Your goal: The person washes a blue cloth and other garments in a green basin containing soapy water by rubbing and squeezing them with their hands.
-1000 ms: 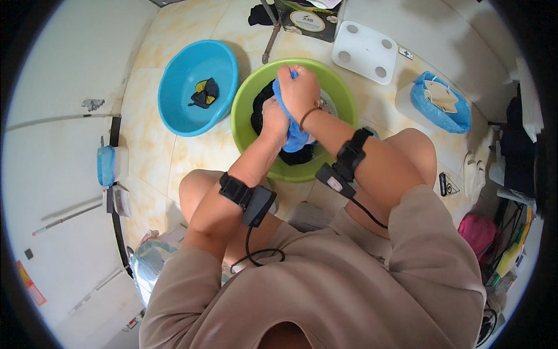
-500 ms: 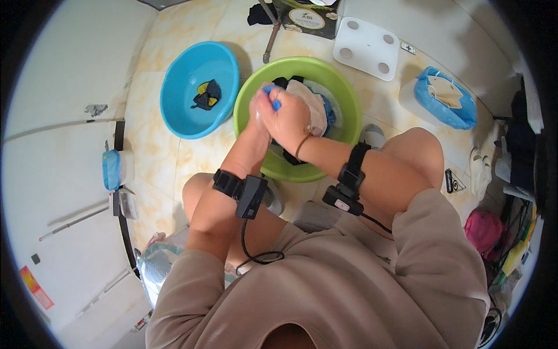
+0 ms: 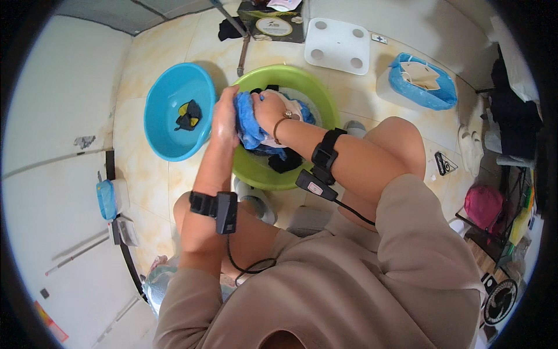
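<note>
My right hand (image 3: 271, 111) is closed on a wet blue cloth (image 3: 249, 123), bunched above the left part of a green basin (image 3: 256, 173). Just left of the cloth, my left hand (image 3: 225, 116) stands edge-on over the basin's rim, its fingers stretched upward and suds on the skin near the wrist. How far it touches the cloth is hard to tell. Below the hands, black clothes (image 3: 285, 161) and white and blue pieces lie in sudsy water. Each forearm wears a strapped black device with a cable.
A blue basin (image 3: 164, 139) holding a small dark and yellow cloth (image 3: 188, 114) stands left of the green one. Behind are a metal pole (image 3: 243, 55), a printed box (image 3: 272, 28) and a white scale (image 3: 337, 46). A blue-lined bin (image 3: 427, 96) stands right.
My hands were clasped together around a bit of blue cloth; now they are apart. The blue cloth shows as a larger bunch under my right hand. The view has shifted slightly.
</note>
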